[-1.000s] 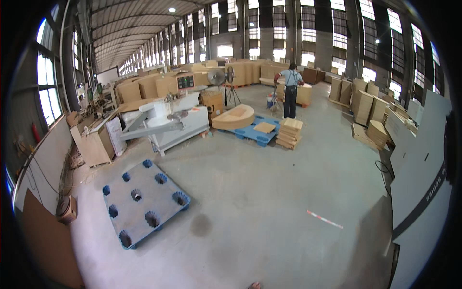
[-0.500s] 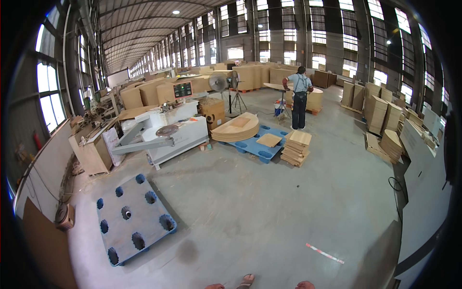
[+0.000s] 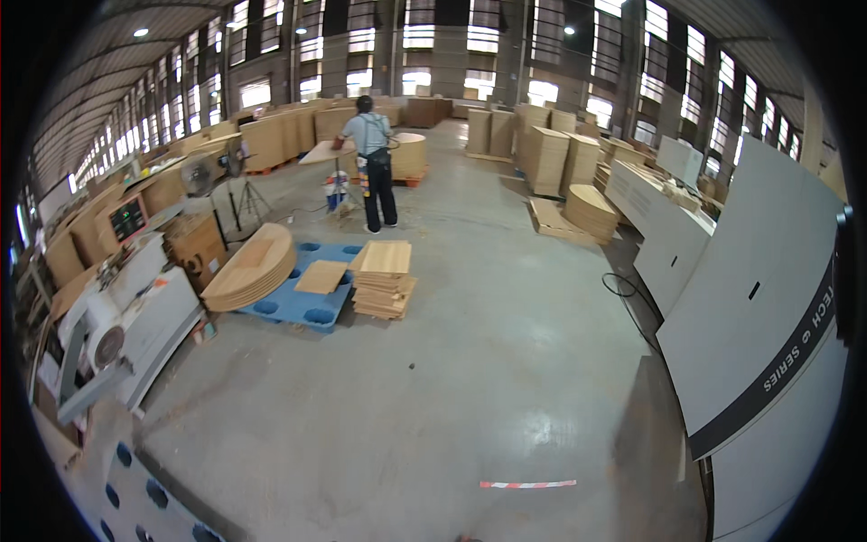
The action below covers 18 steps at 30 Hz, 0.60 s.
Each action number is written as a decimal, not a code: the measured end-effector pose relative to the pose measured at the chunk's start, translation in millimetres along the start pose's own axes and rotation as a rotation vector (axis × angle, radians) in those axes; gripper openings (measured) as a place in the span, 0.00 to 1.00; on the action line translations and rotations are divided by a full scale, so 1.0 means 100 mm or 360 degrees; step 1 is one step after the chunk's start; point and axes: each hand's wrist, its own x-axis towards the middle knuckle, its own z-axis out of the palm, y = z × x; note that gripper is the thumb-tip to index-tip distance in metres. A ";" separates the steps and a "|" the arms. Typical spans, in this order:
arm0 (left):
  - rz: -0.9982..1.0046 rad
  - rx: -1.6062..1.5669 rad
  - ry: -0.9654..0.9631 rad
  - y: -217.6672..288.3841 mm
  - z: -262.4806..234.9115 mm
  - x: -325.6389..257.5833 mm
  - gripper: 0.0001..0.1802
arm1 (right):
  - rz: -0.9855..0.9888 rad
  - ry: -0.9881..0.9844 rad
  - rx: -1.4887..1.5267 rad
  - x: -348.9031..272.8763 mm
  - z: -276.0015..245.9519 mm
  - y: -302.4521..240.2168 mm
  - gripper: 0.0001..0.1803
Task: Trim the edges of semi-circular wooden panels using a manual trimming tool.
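Neither of my hands shows now. A tiny dark sliver at the lower edge is too small to make out. Ahead on the floor, a blue plastic pallet [image 3: 287, 310] carries stacked half-round wooden boards [image 3: 256, 264] and a flat square board [image 3: 321, 276]. Against its right side stands an uneven pile of rectangular wooden boards [image 3: 384, 282]. At the lower left, part of another pallet [image 3: 135, 492] with round dark holes is cut off by the picture's rim.
A grey-white machine [image 3: 144, 316] stands left, a large white cabinet machine [image 3: 759, 298] right. A black cable [image 3: 632, 298] loops beside it. Further off, a person [image 3: 375, 163] works at a board near a fan [image 3: 200, 174]. Red-and-white tape [image 3: 527, 484] marks the floor.
My view has swung right, so the machine, pallets and boards sit further left and the white cabinet fills more. My fingertips, seen at the lower edge before, have left the picture.
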 end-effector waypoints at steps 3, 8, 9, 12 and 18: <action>-0.0089 -0.0196 0.0173 0.14 -0.37 1.20 0.14 | -0.0047 0.0181 -0.0303 -0.19 -0.01 -1.34 0.09; -0.0116 -0.0009 -0.0026 0.70 -0.63 2.77 0.15 | -0.0428 -0.0138 -0.0337 1.09 -0.37 -2.89 0.19; -0.0052 0.0212 -0.0150 0.58 -0.60 2.85 0.15 | -0.0567 -0.0255 -0.0809 1.83 -0.40 -2.96 0.20; -0.0218 -0.0548 -0.0413 1.61 -1.10 3.74 0.14 | -0.0179 -0.0099 0.0348 2.74 -0.85 -3.79 0.20; -0.0479 -0.0905 0.0001 2.29 -1.89 5.21 0.16 | -0.0594 0.0007 -0.0165 4.33 -2.07 -6.63 0.25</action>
